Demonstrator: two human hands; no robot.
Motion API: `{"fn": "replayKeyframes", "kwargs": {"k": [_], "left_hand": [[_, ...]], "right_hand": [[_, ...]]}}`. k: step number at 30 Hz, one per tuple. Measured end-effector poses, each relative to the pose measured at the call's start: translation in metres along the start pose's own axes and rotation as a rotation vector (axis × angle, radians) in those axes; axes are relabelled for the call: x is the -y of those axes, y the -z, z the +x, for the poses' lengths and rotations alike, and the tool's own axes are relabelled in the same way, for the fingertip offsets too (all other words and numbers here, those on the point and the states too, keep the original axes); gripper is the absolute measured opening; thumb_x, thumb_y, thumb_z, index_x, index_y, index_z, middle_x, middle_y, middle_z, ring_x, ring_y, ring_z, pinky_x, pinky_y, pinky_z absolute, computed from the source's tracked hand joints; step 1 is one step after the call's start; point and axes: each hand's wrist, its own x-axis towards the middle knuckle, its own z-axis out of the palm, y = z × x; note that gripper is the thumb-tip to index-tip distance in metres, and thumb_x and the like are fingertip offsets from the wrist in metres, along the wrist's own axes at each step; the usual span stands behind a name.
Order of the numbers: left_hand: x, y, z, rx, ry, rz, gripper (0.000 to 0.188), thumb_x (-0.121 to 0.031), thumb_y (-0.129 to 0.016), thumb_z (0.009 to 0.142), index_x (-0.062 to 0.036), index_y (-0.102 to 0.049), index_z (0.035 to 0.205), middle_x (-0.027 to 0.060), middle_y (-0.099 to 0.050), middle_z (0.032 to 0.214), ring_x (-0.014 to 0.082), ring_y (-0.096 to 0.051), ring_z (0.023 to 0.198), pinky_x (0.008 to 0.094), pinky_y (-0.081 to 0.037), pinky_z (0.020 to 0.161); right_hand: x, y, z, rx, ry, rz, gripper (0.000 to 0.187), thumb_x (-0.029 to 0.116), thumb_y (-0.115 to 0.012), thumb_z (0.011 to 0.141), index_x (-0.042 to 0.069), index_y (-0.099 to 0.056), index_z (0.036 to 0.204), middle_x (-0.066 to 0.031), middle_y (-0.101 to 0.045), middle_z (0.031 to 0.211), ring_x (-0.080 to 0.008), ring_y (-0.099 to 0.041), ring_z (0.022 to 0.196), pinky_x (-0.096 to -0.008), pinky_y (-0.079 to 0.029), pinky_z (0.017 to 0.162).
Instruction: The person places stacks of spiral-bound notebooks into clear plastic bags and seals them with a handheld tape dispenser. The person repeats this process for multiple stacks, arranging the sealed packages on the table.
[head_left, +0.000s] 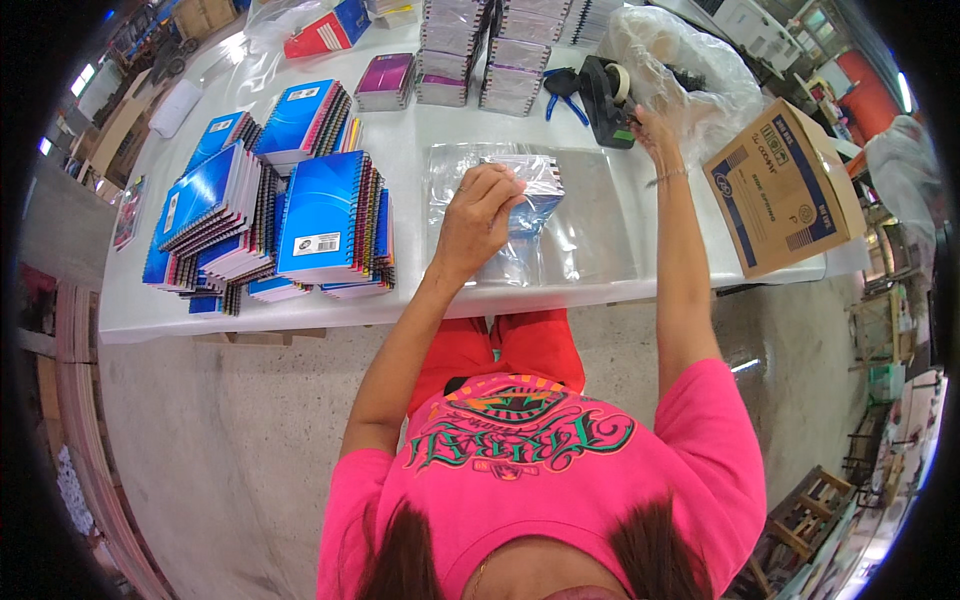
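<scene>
My left hand (478,220) presses down on a notebook wrapped in a clear plastic bag (530,190), fingers pinching the bag's folded flap. Under it lies a stack of flat clear plastic bags (600,240) on the white table (400,150). My right hand (655,130) reaches far forward and touches the black tape dispenser (605,95), fingers at its front end near the roll of tape.
Stacks of blue spiral notebooks (325,220) fill the table's left side. Wrapped notebook piles (515,60) stand at the back. A cardboard box (780,185) sits at the right edge, a crumpled clear bag (690,60) behind the dispenser, blue-handled scissors (560,95) beside it.
</scene>
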Motion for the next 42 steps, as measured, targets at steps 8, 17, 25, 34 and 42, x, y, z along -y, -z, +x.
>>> {"fn": "replayKeyframes", "kwargs": {"k": [8,17,25,34,42], "left_hand": [[0.005,-0.004,-0.004,-0.024,0.046,-0.05,0.015,0.002,-0.069,0.079,-0.0021,-0.064,0.092,0.0115,-0.06,0.099,0.0307,-0.058,0.104,0.0394,-0.047,0.089],[0.008,-0.008,-0.011,-0.034,0.086,-0.03,0.013,0.0,-0.071,0.079,-0.0029,-0.064,0.09,0.0112,-0.061,0.1,0.0294,-0.058,0.107,0.0391,-0.047,0.09],[0.004,-0.005,-0.01,-0.019,0.035,0.0,0.012,0.002,-0.066,0.08,-0.0033,-0.065,0.091,0.0117,-0.058,0.102,0.0315,-0.057,0.107,0.0412,-0.05,0.089],[0.008,-0.008,-0.014,-0.024,0.037,-0.021,0.017,0.005,-0.065,0.078,-0.0042,-0.066,0.091,0.0111,-0.058,0.105,0.0315,-0.057,0.111,0.0417,-0.049,0.092],[0.003,0.003,-0.007,0.079,0.121,-0.057,0.027,-0.001,-0.065,0.079,-0.0068,-0.064,0.106,0.0128,-0.057,0.111,0.0326,-0.053,0.116,0.0432,-0.044,0.098]], "right_hand": [[-0.03,0.012,-0.038,-0.109,0.007,-0.208,0.021,0.023,-0.07,0.09,0.003,-0.063,0.091,-0.0058,-0.066,0.076,-0.016,-0.064,0.063,-0.0273,-0.054,0.059],[0.046,-0.082,-0.181,0.133,0.144,-0.181,0.02,0.023,-0.068,0.091,0.004,-0.065,0.087,-0.0032,-0.063,0.07,-0.0069,-0.054,0.055,-0.0222,-0.044,0.05],[0.051,-0.16,-0.286,0.203,0.025,-0.243,0.024,0.023,-0.067,0.091,0.003,-0.062,0.081,-0.0012,-0.06,0.062,-0.0058,-0.051,0.048,-0.0208,-0.041,0.043],[0.046,-0.172,-0.288,0.077,0.064,-0.377,0.026,0.02,-0.066,0.09,-0.001,-0.06,0.077,-0.0075,-0.062,0.059,-0.0095,-0.056,0.045,-0.0243,-0.045,0.04],[0.046,-0.173,-0.284,0.073,0.08,-0.47,0.027,0.019,-0.067,0.09,-0.002,-0.058,0.074,-0.0083,-0.062,0.058,-0.0106,-0.057,0.045,-0.0255,-0.045,0.04]]}}
